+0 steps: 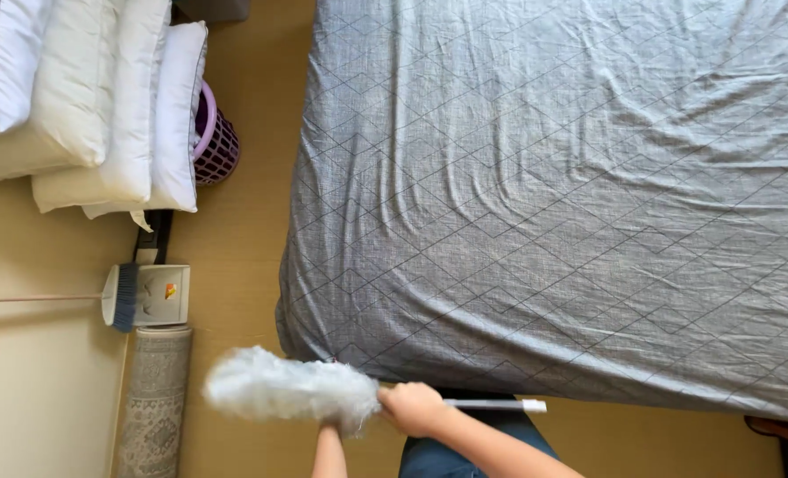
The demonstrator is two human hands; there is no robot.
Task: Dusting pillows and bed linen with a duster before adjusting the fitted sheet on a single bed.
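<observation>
Holding the light, soft duster (283, 389) by its stiff white handle (496, 405) near the bed (553, 177) edge, I see my right hand (412, 409) closed around that handle, while the left hand's (330, 431) grip is hidden behind the fluff.

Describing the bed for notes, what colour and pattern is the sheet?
The bed sheet is grey with thin dark lines forming diamonds and triangles, seen in the head view.
</observation>
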